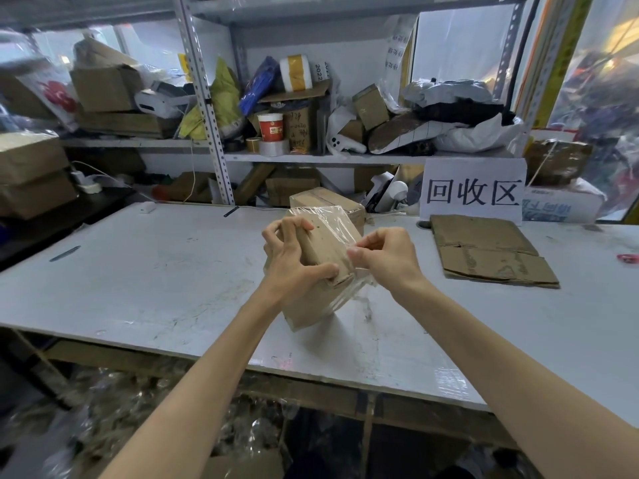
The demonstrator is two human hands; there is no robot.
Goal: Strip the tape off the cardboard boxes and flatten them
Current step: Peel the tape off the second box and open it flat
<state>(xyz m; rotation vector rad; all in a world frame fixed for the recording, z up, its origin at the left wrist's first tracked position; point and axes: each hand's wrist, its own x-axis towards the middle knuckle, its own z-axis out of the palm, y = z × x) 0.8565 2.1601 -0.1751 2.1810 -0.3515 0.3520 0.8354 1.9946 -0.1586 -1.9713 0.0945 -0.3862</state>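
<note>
A person's two bare hands work on a small cardboard box (323, 257) held tilted above a scuffed white surface (145, 271), one lower corner of the box just at or near the top. The left hand (294, 262) wraps the box's near-left end, fingers curled over the upper edge and thumb pressed along the lower end flap, its grip closed on the box. The right hand (383, 257) pinches a strip of clear tape (332, 219) at the box's right side, thumb and fingertips closed on the film. The glossy tape lies over the box's upper face, and a crumpled length of it hangs from the box's lower right edge toward the surface.

Directly behind the held box, a second, still-assembled cardboard box (328, 203) sits on the far part of the surface, partly hidden. To the right, well apart from the hands, a flattened cardboard box (491, 252) lies flat on the surface below a white sign (472, 191) printed with three large black Chinese characters. A blue pen-like object (65, 253) rests near the left edge of the surface.

Behind the surface, metal shelving (207, 108) is packed with cardboard boxes, plastic bags, a red-and-white paper cup (270, 126) and rolls of tape (274, 147). Under the near edge, crumpled clear plastic film (138, 409) covers the floor.
</note>
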